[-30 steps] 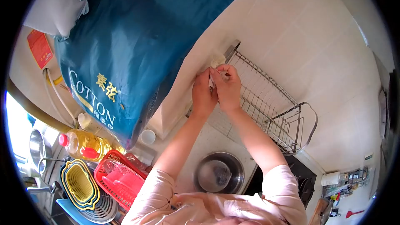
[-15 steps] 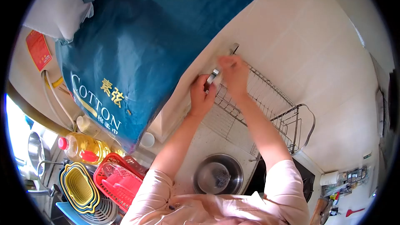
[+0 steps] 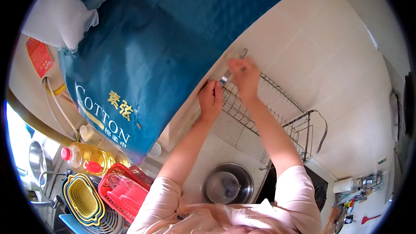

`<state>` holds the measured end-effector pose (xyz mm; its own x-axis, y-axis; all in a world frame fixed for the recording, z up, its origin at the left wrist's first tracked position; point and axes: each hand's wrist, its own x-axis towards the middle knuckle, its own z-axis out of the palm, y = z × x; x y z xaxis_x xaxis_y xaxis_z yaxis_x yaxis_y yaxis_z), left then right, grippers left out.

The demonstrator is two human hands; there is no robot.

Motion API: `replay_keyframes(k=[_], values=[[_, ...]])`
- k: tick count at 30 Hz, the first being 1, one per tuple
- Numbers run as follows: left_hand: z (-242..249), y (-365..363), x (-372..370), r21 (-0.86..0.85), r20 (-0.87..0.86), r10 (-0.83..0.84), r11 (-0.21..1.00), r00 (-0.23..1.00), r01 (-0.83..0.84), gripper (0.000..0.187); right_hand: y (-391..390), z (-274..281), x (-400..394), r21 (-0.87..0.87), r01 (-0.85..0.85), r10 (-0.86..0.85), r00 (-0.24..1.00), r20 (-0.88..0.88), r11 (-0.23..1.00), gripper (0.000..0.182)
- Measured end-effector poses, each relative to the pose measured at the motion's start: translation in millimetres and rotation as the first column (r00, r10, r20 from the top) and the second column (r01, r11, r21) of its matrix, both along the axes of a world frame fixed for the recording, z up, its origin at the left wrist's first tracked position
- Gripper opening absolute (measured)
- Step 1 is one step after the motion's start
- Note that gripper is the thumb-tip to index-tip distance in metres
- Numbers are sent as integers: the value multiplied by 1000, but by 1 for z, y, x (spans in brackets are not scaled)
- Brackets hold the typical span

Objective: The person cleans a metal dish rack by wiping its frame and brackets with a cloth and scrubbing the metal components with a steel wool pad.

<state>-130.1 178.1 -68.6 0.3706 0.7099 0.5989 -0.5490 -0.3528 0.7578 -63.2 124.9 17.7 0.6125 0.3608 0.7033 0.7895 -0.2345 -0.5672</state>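
Observation:
A wire dish rack (image 3: 277, 99) hangs along the tiled wall, with flat metal end pieces (image 3: 225, 77) at its near end. My left hand (image 3: 211, 96) is closed beside the lower end piece, and what its fingers hold is hidden. My right hand (image 3: 245, 73), blurred by motion, is at the upper corner of the rack, its fingers bent near the other metal piece (image 3: 244, 53). A large blue COTTON bag (image 3: 147, 52) hangs in front, left of both hands.
Below the rack, a steel bowl (image 3: 227, 183) sits on the counter. Red baskets (image 3: 123, 190), yellow baskets (image 3: 82, 195) and an oil bottle (image 3: 89, 158) stand at the lower left. A black stove (image 3: 271, 186) is beyond the bowl.
The fingers of my left hand have closed up and cover more of the lower metal piece. My right hand stays near the rack's upper corner. The blue bag appears slightly shifted in view.

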Motion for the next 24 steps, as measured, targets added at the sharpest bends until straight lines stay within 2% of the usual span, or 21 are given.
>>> replay_keyframes(k=[3, 6, 9, 12, 15, 18, 21, 24], values=[[-6, 3, 4, 45, 16, 39, 998, 999, -40, 25, 1, 9, -12, 36, -23, 27, 993, -117, 999, 5], [-7, 2, 7, 62, 14, 65, 996, 998, -65, 25, -3, 2, 0, -99, -18, 26, 996, 87, 995, 6], [-9, 3, 5, 69, -11, 68, 995, 998, -67, 25, 0, 9, -1, 3, -15, 15, 1000, -12, 1000, 6], [-5, 1, 7, 3, -9, 35, 999, 999, -35, 23, -5, -1, -11, -70, -79, 81, 996, 30, 994, 6], [-3, -1, 3, -6, -5, 47, 999, 999, -47, 22, 0, 10, 7, 36, -54, 53, 998, 33, 998, 7], [1, -1, 1, 8, 24, 45, 999, 999, -46, 23, -6, -10, -19, -109, -134, 140, 989, 51, 985, 7], [5, -3, -1, -17, -4, 38, 999, 999, -38, 23, 2, -12, 17, -83, 11, 12, 962, 274, 997, 8], [-1, 1, 0, 29, -45, 56, 998, 997, -55, 24, 7, 30, 54, -10, 97, -98, 983, -155, 995, 17]])
